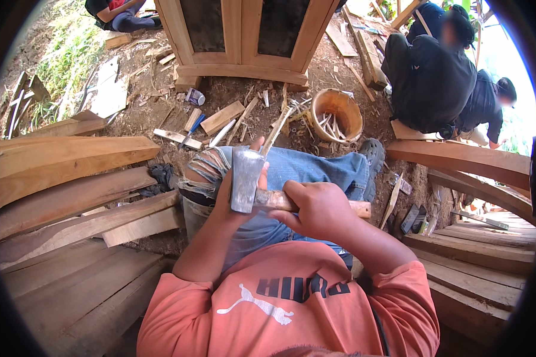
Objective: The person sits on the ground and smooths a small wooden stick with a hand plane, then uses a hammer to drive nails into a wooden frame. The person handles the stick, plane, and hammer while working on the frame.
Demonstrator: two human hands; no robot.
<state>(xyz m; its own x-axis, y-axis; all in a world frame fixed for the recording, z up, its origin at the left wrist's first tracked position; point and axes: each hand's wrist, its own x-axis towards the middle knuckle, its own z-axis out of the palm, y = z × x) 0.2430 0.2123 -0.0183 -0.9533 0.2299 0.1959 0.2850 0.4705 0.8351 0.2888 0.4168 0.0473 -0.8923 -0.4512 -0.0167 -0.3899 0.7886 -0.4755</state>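
My right hand (318,208) is wrapped round the wooden handle (360,209) of a hatchet. The hatchet's grey metal head (244,181) lies across my left hand (260,172), hiding most of its palm and fingers. A narrow, rough-edged strip of wood (275,132) rises from between the visible left fingers, pointing away from me, and its lower end is hidden behind the head. Both hands are above my legs in torn blue jeans (304,162).
Beyond my knees stand a bucket (337,114) of wood slivers and a panelled wooden door piece (241,58). Offcuts and a blue-handled tool (195,123) litter the ground. Planks (71,169) flank me on the left, stacked boards (470,250) on the right. Other people (432,80) sit farther off.
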